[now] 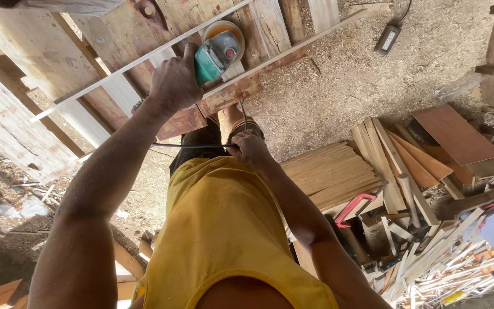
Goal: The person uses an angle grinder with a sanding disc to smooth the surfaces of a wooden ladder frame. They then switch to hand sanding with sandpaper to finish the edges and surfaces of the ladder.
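My left hand (pixel 172 83) grips the body of a teal angle grinder (pixel 218 51), whose orange-guarded disc rests against a long thin wooden strip (pixel 115 71). The strip lies across rough wooden boards (pixel 47 63). A second thin strip (pixel 293 43) runs parallel to it on the right. My right hand (pixel 250 147) is closed on the grinder's black cable (pixel 190 145), held taut near my knee. My yellow sleeveless shirt (pixel 224 229) fills the bottom of the view.
Sawdust covers the ground (pixel 344 80), with a power strip (pixel 388 39) lying on it. At the right are a stack of wooden slats (pixel 333 174), a red-handled saw (pixel 353 206), loose boards (pixel 455 134) and a heap of offcuts (pixel 447 257).
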